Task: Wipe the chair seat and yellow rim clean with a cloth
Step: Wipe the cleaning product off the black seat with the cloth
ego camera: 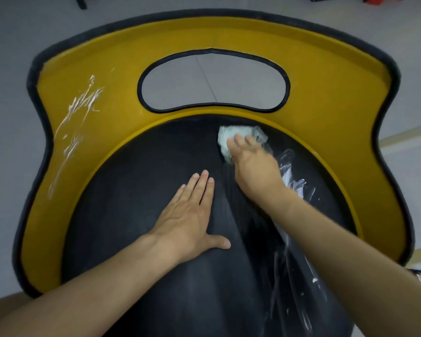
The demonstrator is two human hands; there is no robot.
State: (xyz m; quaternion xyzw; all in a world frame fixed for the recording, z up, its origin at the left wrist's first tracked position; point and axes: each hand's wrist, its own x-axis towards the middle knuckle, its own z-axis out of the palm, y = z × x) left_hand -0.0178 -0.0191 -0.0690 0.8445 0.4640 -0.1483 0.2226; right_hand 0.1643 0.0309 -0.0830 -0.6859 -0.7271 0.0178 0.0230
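Cloth (225,136) under flat right hand (255,166)

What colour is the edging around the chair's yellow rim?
Black: the edging runs along the outer edge of the rim. The head view shows it best.

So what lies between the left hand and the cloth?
Head view: only bare black seat lies between the left hand and the cloth under the right hand.

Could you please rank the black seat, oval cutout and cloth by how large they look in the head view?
1. black seat
2. oval cutout
3. cloth, partly hidden under the right hand
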